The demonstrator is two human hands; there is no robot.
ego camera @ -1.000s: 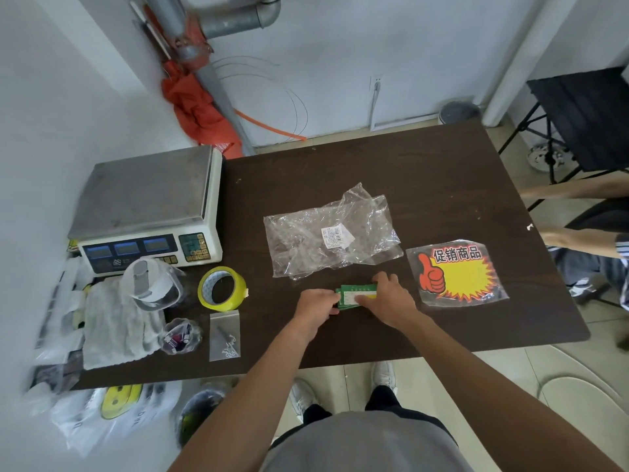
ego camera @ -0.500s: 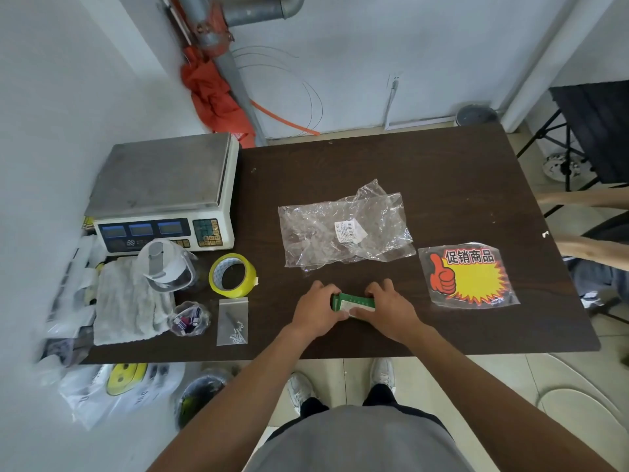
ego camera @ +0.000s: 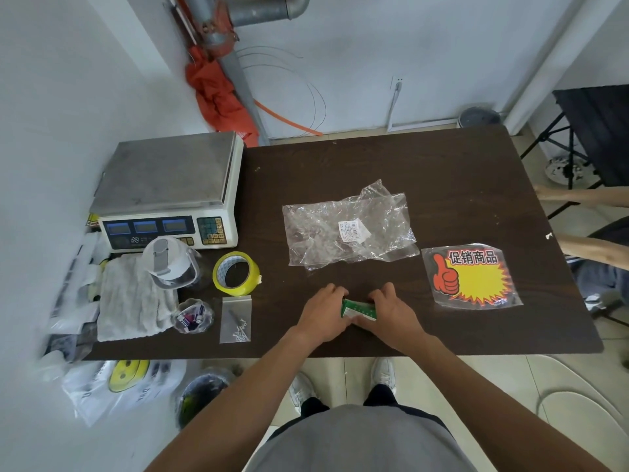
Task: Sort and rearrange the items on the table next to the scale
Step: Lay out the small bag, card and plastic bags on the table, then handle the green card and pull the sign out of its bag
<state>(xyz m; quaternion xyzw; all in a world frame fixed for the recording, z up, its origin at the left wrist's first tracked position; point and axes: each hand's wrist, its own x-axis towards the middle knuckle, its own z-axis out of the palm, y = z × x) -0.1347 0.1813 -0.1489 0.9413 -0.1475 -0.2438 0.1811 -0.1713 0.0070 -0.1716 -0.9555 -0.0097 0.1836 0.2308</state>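
Green stack (ego camera: 359,309): small bundle of green cards or tags, near the front edge of the table (ego camera: 442,172), stood on its long edge and squared between both hands.
Left hand (ego camera: 325,313): pressed against the stack's left end, fingers curled round it; grasping the stack.
Right hand (ego camera: 391,313): closed over the stack's right end and top, thumb side toward the body; also grasping the stack.
Change: a second ago the stack lay flatter with a pale label facing up; now tipped up and pinched tighter from both ends, hands drawn closer together. Spot on the table unchanged.
Meaning: likely tapping the cards flush before placing them, so the sorting of this item looks half done, not yet set down anywhere final.
Clear bag (ego camera: 350,229): crumpled, flat on the table just beyond the hands, white barcode sticker up.
Promo sign (ego camera: 471,275): red thumb and yellow starburst in a clear sleeve, to the right, apart from the hands.
Tape roll (ego camera: 236,274): yellow, to the left, in front of the scale (ego camera: 170,185).
Zip bag (ego camera: 235,320): small, screws inside, just in front of the tape.
Battery cup (ego camera: 194,316): clear, beside the zip bag, touching the grey cloth (ego camera: 131,298).
Next: probably a slot by the scale-side cluster; loose cards could fan out if the grip eases.
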